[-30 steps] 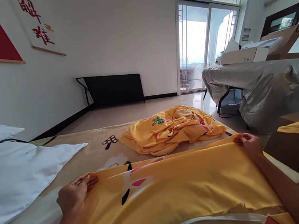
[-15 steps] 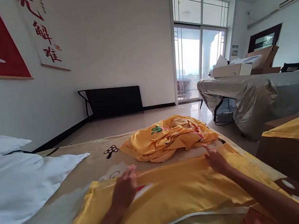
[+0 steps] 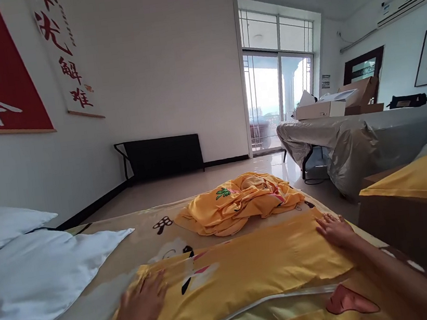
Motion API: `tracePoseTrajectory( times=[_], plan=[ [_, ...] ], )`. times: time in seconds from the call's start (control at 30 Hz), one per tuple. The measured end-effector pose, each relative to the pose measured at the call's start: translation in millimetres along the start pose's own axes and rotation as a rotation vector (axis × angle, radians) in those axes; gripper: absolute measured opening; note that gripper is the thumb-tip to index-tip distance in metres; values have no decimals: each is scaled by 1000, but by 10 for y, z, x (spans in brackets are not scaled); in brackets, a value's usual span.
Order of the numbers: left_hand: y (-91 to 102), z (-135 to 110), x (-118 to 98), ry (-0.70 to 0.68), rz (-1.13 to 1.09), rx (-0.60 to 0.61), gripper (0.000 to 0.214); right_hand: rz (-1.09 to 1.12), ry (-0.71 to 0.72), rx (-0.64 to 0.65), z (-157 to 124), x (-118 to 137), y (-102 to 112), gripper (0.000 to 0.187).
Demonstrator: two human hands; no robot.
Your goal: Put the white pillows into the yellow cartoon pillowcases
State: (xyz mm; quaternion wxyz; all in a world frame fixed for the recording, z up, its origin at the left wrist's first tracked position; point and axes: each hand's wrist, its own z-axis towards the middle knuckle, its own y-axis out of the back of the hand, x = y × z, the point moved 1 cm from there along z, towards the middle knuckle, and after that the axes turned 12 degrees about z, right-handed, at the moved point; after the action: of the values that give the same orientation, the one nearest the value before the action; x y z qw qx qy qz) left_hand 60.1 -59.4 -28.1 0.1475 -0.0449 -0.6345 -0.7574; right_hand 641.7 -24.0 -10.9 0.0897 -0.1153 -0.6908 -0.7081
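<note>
A yellow pillowcase (image 3: pixel 258 259) with a printed cartoon lies spread flat on the bed in front of me. Along its near side a pale zipper edge (image 3: pixel 256 306) bows open, with greenish lining showing below. My left hand (image 3: pixel 145 297) rests palm down on the left end of the cloth, fingers stretched and slightly blurred. On the far right corner lies my right hand (image 3: pixel 335 229), flat with fingers spread. Just beyond the cloth sits a crumpled heap of orange-yellow printed fabric (image 3: pixel 238 204), touched by neither hand.
White pillows (image 3: pixel 55 275) lie on the left of the patterned bed sheet (image 3: pixel 121 266). To the right, another yellow cloth (image 3: pixel 421 180) lies over a brown box (image 3: pixel 399 225). Farther back stand a plastic-covered table (image 3: pixel 363 135) with boxes and a black folded panel (image 3: pixel 164 157) against the wall.
My hands have moved apart, the left toward the near left end and the right toward the far right corner. The cloth between them looks flatter, and more of its print shows.
</note>
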Motion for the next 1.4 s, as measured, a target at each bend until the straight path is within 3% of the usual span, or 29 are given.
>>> tracePoseTrajectory(
  times=[0.07,0.2,0.27,0.33,0.37,0.43,0.63,0.73,0.8,0.83,0.9,0.97,1.07,1.13,1.27,1.33,1.4],
  plan=[
    [220,-52,-273,-7,14,-27,57,17,14,-41,-61,219,-13,55],
    [628,-116,-1521,-293,-163,12,61,124,233,41,-233,1320,-466,57],
    [669,-141,-2010,-397,-226,65,57,180,321,109,-304,1780,-720,56],
    [615,-169,-2172,-429,-255,104,53,212,355,148,-337,1942,-863,56],
    [569,-184,-2125,-423,-259,117,54,224,354,160,-338,1895,-881,57],
    [458,-214,-1829,-390,-254,131,57,227,329,153,-318,1586,-821,60],
    [-10,-324,-482,-258,-95,35,55,40,116,32,-335,206,-357,64],
    [-113,-413,-98,-195,-16,31,53,14,22,-4,-445,-79,-164,60],
    [11,-472,-110,-148,53,6,53,13,-9,-42,-528,-4,-102,57],
    [127,-501,-213,-141,78,-23,55,19,-4,-56,-567,116,-102,56],
    [405,-559,-586,-193,55,-90,59,48,60,-52,-645,487,-177,56],
    [625,-617,-1057,-346,-95,-63,57,93,183,7,-726,920,-331,57],
    [653,-701,-1498,-475,-167,13,53,152,336,122,-855,1318,-571,59],
    [482,-741,-1445,-456,-188,32,54,185,380,133,-924,1276,-640,61],
    [91,-781,-829,-330,-191,-53,53,148,340,-9,-982,723,-535,57],
    [26,-825,-562,-255,-212,-124,51,111,314,-78,-1013,448,-447,52],
    [69,-921,-439,-230,-253,-269,48,105,343,-155,-1099,256,-374,48]
  ],
)
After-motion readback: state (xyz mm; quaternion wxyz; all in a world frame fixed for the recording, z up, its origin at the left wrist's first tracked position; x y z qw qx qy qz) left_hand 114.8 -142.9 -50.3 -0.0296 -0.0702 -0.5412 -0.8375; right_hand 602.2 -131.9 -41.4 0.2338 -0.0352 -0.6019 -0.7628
